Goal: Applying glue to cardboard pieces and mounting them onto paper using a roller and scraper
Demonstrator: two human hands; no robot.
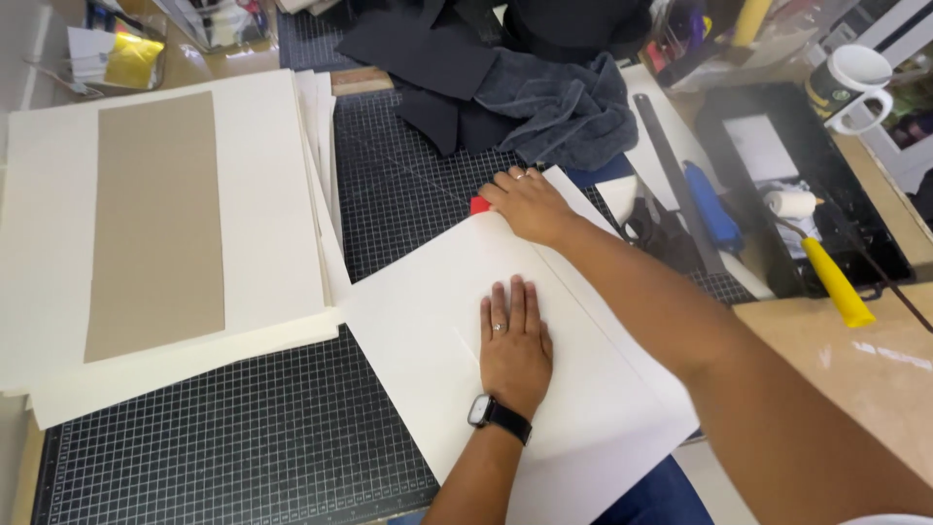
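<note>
My left hand (513,340) lies flat, fingers together, pressing down on a large white sheet of card (437,331) that sits angled on the black gridded cutting mat (243,447). My right hand (530,202) reaches across to the sheet's far corner and is closed around a small red tool (479,205), of which only the tip shows. A watch is on my left wrist.
A stack of cream boards with a tan cardboard strip (155,224) on top lies at left. Dark cloths (554,107) are piled at the back. On the right are scissors (651,228), a metal ruler (675,180), a black tray (826,185) holding a yellow-handled roller (826,267), and a mug (855,83).
</note>
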